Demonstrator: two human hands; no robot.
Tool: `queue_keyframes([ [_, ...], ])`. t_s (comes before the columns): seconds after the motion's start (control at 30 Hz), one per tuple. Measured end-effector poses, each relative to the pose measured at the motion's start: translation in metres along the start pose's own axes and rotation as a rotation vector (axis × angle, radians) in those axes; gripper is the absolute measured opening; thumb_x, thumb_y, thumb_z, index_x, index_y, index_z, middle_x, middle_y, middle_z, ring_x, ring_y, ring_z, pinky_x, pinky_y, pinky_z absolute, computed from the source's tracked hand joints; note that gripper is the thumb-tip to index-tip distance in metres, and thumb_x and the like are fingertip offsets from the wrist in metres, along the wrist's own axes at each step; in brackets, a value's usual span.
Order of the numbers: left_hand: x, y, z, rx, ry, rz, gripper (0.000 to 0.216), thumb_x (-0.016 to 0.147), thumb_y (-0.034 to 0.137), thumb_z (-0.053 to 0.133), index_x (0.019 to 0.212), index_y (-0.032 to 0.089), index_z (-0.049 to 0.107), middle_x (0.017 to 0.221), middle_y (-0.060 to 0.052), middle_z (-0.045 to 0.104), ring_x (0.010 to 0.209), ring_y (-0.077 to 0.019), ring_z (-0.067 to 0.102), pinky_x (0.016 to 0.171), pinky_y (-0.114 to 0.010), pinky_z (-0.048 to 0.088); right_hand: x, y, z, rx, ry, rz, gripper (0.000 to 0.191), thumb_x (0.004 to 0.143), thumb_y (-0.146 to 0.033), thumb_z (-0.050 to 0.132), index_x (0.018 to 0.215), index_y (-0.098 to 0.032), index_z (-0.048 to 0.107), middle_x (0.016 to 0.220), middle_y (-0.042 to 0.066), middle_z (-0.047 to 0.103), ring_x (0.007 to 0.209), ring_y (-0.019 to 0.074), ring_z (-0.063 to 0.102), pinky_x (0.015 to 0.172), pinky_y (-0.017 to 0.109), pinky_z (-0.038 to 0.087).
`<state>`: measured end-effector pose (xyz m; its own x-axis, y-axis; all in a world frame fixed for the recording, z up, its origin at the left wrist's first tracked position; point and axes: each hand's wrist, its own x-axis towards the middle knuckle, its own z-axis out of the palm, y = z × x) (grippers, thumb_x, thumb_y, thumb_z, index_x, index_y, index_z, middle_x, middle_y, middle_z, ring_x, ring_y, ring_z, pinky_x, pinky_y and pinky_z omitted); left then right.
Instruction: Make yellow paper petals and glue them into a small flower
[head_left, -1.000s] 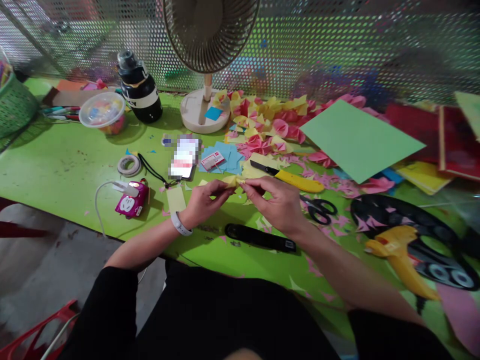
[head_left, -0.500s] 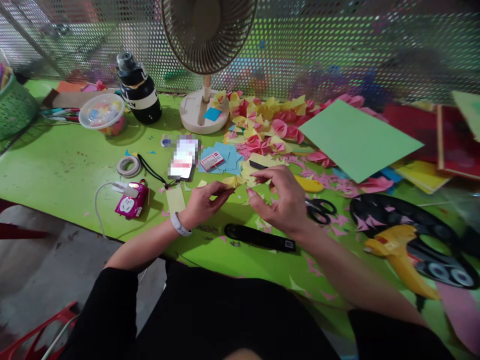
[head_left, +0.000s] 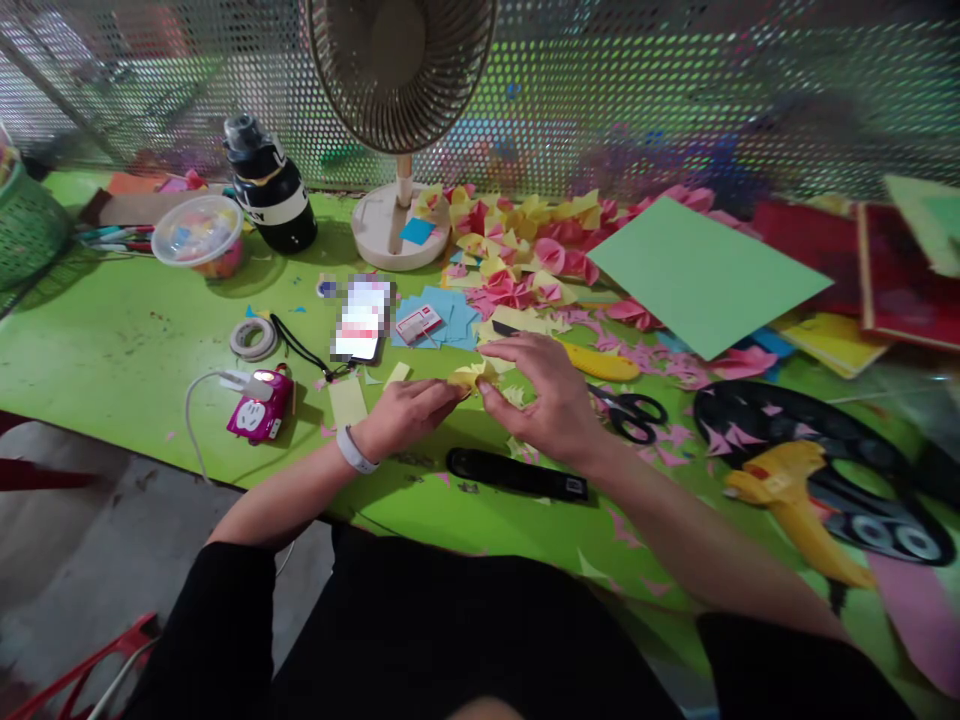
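Note:
A small folded yellow paper flower (head_left: 468, 375) is held above the green table between my two hands. My left hand (head_left: 409, 412) pinches its near left side, fingers pressed together. The thumb of my right hand (head_left: 536, 395) meets the flower's right edge, and the index finger curves over it from above; the exact contact is partly hidden. Under my right hand lie yellow paper scraps, and beside it are black-handled scissors (head_left: 636, 414) and a yellow-handled cutter (head_left: 600, 362). A long black tool, perhaps a stapler (head_left: 517, 475), rests closer to me.
Behind my hands are blue paper squares (head_left: 455, 318), a phone (head_left: 363, 320) and a fan (head_left: 401, 240). Pink and yellow paper flowers (head_left: 551, 255) are heaped at the back. A yellow glue gun (head_left: 795, 500) lies right; a tape roll (head_left: 253, 340) and pink power adapter (head_left: 260, 408) sit left.
My right hand has moved left and its thumb has come against the yellow paper flower. My left fingers have turned over more, back of the hand up. The view has shifted slightly.

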<state>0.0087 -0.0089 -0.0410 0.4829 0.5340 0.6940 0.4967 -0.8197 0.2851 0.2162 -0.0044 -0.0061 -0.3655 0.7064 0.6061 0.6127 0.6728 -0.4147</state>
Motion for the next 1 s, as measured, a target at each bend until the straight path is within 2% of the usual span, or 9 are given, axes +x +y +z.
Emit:
queue_keyframes([
  [0.2,0.005,0.002,-0.001,-0.003,0.064,-0.012,0.009,0.098,0.023,0.054,0.093,0.016,0.058,0.071,0.001,0.071,0.054,-0.0066,0.063,0.051,-0.016,0.043,-0.001,0.001,-0.003,0.038,-0.009,-0.004,0.029,0.087,-0.027,0.062,0.116,-0.026,0.064,0.106,0.005,0.074,0.100,0.0272,0.068,0.100,0.052,0.048],
  [0.33,0.006,0.003,0.000,-0.023,0.070,-0.002,0.010,0.097,0.023,0.055,0.092,0.016,0.058,0.066,0.001,0.068,0.050,-0.0064,0.060,0.048,-0.017,0.041,-0.001,0.004,-0.003,0.051,-0.024,-0.027,0.028,0.087,-0.025,0.061,0.115,-0.024,0.064,0.105,0.007,0.074,0.097,0.0262,0.069,0.101,0.052,0.048],
  [0.47,0.006,0.002,0.000,-0.088,0.094,-0.012,0.007,0.095,0.022,0.059,0.091,0.016,0.058,0.070,0.000,0.071,0.053,-0.0064,0.063,0.049,-0.016,0.042,0.002,0.003,-0.006,0.073,-0.040,-0.068,0.027,0.087,-0.022,0.062,0.114,-0.021,0.064,0.102,0.009,0.074,0.095,0.0261,0.069,0.102,0.052,0.048],
  [0.73,0.007,0.001,0.000,-0.186,0.118,-0.040,0.009,0.091,0.023,0.065,0.090,0.017,0.058,0.069,0.000,0.071,0.053,-0.0076,0.065,0.049,-0.016,0.043,0.003,0.005,-0.007,0.074,-0.055,-0.097,0.027,0.087,-0.022,0.062,0.114,-0.022,0.065,0.099,0.008,0.075,0.093,0.0259,0.070,0.103,0.055,0.046],
  [0.87,0.007,0.000,0.000,-0.239,0.115,-0.038,0.009,0.089,0.021,0.067,0.091,0.017,0.059,0.070,-0.001,0.072,0.055,-0.0076,0.066,0.050,-0.015,0.044,0.002,0.003,-0.008,0.105,-0.071,-0.058,0.026,0.087,-0.024,0.063,0.113,-0.025,0.066,0.100,0.006,0.075,0.093,0.0259,0.070,0.104,0.057,0.045],
  [1.0,0.005,-0.003,-0.001,-0.175,0.087,-0.026,0.007,0.091,0.019,0.064,0.094,0.016,0.059,0.074,-0.002,0.073,0.057,-0.0084,0.066,0.052,-0.016,0.046,0.007,0.000,-0.018,0.312,-0.088,0.104,0.032,0.085,-0.026,0.064,0.117,-0.026,0.065,0.115,0.008,0.071,0.107,0.0268,0.066,0.097,0.051,0.052],
])
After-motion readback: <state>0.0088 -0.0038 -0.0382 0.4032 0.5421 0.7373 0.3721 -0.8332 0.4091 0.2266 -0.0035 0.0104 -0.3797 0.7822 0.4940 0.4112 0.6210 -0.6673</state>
